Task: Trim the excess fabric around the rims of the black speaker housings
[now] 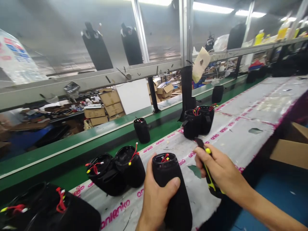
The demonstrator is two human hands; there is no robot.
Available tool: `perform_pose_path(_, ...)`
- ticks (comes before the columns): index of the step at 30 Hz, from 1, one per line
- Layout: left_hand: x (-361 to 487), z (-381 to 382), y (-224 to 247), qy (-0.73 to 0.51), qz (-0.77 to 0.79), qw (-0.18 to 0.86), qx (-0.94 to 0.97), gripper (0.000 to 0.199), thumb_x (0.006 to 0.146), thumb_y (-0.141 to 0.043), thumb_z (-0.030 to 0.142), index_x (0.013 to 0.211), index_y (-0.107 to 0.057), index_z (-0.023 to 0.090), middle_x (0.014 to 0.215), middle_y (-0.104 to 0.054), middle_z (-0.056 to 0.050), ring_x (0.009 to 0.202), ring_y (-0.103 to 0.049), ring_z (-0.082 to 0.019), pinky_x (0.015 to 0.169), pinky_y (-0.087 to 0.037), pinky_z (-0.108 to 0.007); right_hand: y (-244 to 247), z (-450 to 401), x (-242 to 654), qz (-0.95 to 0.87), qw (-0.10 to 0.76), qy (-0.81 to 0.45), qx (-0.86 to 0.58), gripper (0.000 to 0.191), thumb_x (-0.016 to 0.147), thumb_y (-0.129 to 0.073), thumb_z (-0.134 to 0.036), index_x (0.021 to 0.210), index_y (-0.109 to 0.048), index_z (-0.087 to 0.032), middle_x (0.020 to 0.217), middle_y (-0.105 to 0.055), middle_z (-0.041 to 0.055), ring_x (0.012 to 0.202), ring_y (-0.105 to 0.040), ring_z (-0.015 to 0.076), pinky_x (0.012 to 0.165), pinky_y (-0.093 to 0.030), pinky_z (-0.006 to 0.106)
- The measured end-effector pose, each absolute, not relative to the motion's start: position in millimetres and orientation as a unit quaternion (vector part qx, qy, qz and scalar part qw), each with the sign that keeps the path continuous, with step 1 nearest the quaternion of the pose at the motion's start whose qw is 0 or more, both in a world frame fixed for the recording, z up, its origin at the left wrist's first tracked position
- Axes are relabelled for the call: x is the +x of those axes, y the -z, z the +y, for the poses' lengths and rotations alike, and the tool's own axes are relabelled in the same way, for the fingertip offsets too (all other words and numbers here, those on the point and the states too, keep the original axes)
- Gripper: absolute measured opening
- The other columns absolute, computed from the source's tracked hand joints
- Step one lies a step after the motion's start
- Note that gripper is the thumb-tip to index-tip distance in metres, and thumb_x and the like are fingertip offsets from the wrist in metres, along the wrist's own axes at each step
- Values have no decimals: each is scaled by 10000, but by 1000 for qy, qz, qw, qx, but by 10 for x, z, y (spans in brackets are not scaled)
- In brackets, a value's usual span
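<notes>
My left hand [160, 195] is wrapped round a black cylindrical housing [176, 202], which stands slightly tilted with red wires showing in its open top. My right hand [214, 166] grips a black and yellow utility knife [209, 179] to the right of the housing, apart from it; the knife's dark front end points up and left. Two black housings with red wires [130, 166] stand just left of my left hand. Beyond the knife are two more black housings [192, 123] side by side.
More wired housings [79, 211] fill the lower left. A green conveyor [115, 138] runs behind the printed grey sheet [240, 128]. A metal shelf rail [96, 78] crosses above, its post in the middle. A cardboard box [292, 152] is at right.
</notes>
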State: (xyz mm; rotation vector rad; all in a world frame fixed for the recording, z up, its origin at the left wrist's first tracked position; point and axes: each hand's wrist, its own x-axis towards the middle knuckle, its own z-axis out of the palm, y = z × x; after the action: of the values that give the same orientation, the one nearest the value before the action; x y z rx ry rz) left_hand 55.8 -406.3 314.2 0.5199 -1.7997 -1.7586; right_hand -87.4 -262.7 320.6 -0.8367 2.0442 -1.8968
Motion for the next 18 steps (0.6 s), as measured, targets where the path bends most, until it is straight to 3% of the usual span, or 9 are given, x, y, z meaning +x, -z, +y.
perform_pose_path(3, 570, -4003, -3136, 571, -721, 318, 232, 1003, 611, -808, 278, 1500, -345, 249, 1443, -561, -106, 1324, -539, -333, 1169, -376, -521, -3001, -2813, -1039, 580, 282, 756, -110, 312, 919, -623, -529, 947, -535, -231, 671, -545, -55, 504, -505, 116, 467, -454, 248)
perform_pose_path(6, 569, -4033, -3146, 457, -800, 336, 197, 1007, 579, -829, 221, 1480, -382, 277, 1487, -523, -86, 1374, -495, -316, 1190, -366, -495, -2781, -2968, -1125, 536, 370, 756, -76, 272, 886, -681, -433, 985, -554, -214, 674, -545, -52, 501, -500, 101, 459, -449, 224)
perform_pose_path(9, 515, -4139, -3150, 359, -834, 368, 197, 937, 622, -822, 239, 1457, -397, 255, 1473, -534, -102, 1377, -496, -305, 1184, -376, -490, -2611, -3031, -1151, 548, 387, 736, -88, 257, 887, -683, -409, 971, -553, -204, 664, -556, -45, 486, -495, 103, 440, -442, 222)
perform_pose_path(13, 401, -4200, -3106, 328, -801, 389, 317, 958, 703, -788, 319, 1510, -288, 194, 1505, -495, -176, 1404, -470, -337, 1173, -370, -542, -2484, -3011, -1172, 554, 377, 734, -108, 295, 911, -659, -472, 993, -535, -217, 678, -563, -48, 497, -498, 110, 439, -443, 228)
perform_pose_path(18, 379, -4102, -2994, 271, -798, 429, 324, 976, 750, -756, 334, 1546, -213, 183, 1569, -413, -211, 1463, -393, -347, 1191, -334, -565, -2431, -2978, -1184, 558, 352, 743, -116, 334, 875, -681, -509, 961, -513, -234, 677, -561, -50, 501, -499, 120, 437, -441, 244)
